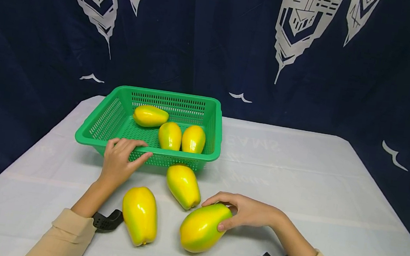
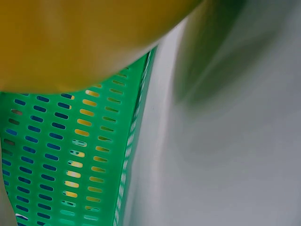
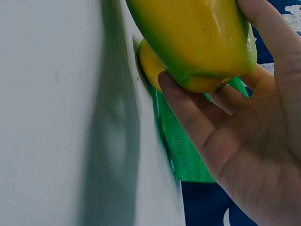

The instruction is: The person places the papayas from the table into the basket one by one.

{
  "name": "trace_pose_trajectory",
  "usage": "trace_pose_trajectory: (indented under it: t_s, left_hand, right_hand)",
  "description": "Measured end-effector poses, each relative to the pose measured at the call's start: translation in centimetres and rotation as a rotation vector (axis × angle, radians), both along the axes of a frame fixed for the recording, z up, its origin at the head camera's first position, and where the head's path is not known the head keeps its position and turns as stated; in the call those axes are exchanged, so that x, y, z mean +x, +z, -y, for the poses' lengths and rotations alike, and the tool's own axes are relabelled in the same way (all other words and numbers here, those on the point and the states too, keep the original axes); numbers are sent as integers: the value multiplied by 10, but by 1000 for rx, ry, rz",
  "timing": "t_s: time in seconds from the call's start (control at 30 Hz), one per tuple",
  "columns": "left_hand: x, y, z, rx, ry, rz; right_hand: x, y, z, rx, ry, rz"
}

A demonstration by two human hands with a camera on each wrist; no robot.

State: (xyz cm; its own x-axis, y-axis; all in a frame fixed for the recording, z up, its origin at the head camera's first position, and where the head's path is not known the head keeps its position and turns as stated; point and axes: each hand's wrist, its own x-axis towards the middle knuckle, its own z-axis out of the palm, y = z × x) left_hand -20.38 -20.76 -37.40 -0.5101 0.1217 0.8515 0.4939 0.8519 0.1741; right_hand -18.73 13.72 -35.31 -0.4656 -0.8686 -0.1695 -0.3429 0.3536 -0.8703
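My left hand (image 1: 121, 160) holds the front rim of a green plastic basket (image 1: 99, 143), its fingers over the edge and its thumb on the outer side. In my right hand (image 1: 248, 211) is a yellow-green papaya (image 1: 201, 227), gripped at its right end between thumb and fingers. The right wrist view shows this papaya (image 3: 197, 42) close up, with fingertips around its end. Whether it touches the table is hard to tell. A second papaya (image 1: 183, 186) lies between it and the basket. Another papaya (image 1: 139, 216) lies beside my left forearm.
Inside the basket lie three papayas: one at the back left (image 1: 150, 116) and two side by side near the front (image 1: 169, 136). A white cloth covers the table (image 1: 319, 177). Behind it hangs a dark blue curtain (image 1: 199, 49). A blurred papaya (image 2: 70, 42) fills the left wrist view's top.
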Motion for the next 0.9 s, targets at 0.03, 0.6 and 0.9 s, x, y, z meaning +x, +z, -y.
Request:
trace_pose_trajectory:
  t_s: [0.03,0.6,0.9]
  left_hand:
    - [0,0,0,-1,1,1]
    - [1,1,0,3,-8,-1]
    - [0,1,0,1,-6,0]
  right_hand:
    - [0,0,0,-1,0,-2]
    - [-1,5,-2,-29,1,-24]
    - [-1,8,-4,-51,-16,-23]
